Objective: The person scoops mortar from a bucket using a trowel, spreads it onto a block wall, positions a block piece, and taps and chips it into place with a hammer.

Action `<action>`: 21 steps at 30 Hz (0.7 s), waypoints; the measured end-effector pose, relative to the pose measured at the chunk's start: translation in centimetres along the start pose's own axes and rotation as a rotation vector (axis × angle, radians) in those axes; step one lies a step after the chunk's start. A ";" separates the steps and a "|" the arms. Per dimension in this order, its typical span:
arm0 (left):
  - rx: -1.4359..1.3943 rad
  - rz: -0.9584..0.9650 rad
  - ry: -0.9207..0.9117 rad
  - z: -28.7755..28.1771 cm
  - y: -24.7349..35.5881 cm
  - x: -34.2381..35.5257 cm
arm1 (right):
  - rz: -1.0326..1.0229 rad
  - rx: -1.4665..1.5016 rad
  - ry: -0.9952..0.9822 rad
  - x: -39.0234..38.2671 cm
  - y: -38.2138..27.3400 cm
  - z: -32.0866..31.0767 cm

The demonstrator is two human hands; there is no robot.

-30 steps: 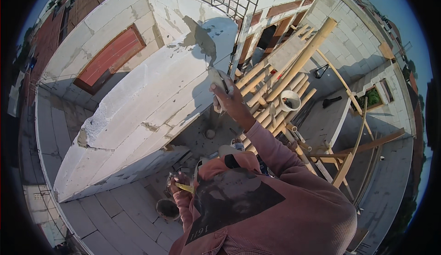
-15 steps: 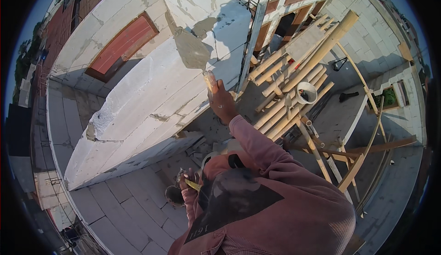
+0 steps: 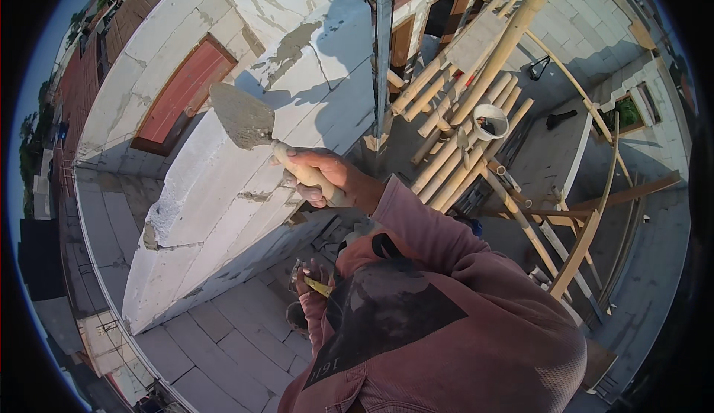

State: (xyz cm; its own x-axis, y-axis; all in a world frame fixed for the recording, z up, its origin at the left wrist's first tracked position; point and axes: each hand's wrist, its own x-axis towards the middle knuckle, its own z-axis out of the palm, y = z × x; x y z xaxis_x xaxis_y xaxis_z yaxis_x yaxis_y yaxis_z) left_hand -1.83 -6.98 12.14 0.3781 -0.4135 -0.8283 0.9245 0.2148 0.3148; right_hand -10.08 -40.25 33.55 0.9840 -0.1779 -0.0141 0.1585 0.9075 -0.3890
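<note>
My right hand (image 3: pixel 331 179) is wrapped round the pale handle of a pointed trowel (image 3: pixel 243 117), whose blade is coated with grey mortar. The blade is raised near the top edge of a white block wall (image 3: pixel 216 190); I cannot tell whether it touches. Grey mortar patches mark the wall's face and joints. Lower down, close to my body, my left hand (image 3: pixel 315 275) is closed on a yellow-handled tool (image 3: pixel 318 287). The head of that tool is too small and partly hidden to name.
Bamboo poles form a platform (image 3: pixel 454 153) at the right, with a white bucket (image 3: pixel 490 121) on it. A grey upright post (image 3: pixel 384 49) stands at the wall's far end. Wooden planks (image 3: pixel 576 257) slant across the lower right. A red window panel (image 3: pixel 186 93) sits in the left wall.
My right hand has drawn the trowel left and nearer, away from the mortar patch on the wall. The view has shifted slightly. My left hand keeps its hold on the yellow-handled tool.
</note>
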 end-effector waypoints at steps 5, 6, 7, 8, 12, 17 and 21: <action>0.089 0.083 -0.016 -1.2 -0.8 1.8 | -0.152 -0.032 0.118 3.2 1.0 -3.2; 0.081 0.088 0.018 -1.2 -0.7 1.8 | -0.179 -0.109 0.229 2.8 1.5 -3.5; 0.075 0.099 0.023 -1.8 -0.3 2.2 | -0.135 -0.111 0.266 1.8 2.1 -3.6; 0.063 0.079 -0.001 -2.8 -0.3 2.3 | -0.082 -0.121 0.305 0.0 2.8 -3.5; 0.111 0.001 0.038 0.9 0.5 -1.2 | -0.114 -0.536 0.487 -6.7 3.9 -4.9; 0.007 0.053 -0.001 -0.4 -0.2 -0.4 | -0.666 -1.872 0.593 -4.8 3.3 -0.3; 0.017 0.056 0.032 1.7 -0.9 -0.2 | -0.537 -2.183 0.715 -3.0 1.3 0.8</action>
State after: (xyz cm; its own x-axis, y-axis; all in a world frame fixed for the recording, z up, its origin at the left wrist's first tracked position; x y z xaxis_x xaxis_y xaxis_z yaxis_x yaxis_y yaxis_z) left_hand -2.63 -8.59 12.77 0.4274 -0.3730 -0.8235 0.9029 0.2219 0.3681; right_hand -12.79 -38.20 33.79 0.6529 -0.6591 0.3732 -0.4642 -0.7375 -0.4905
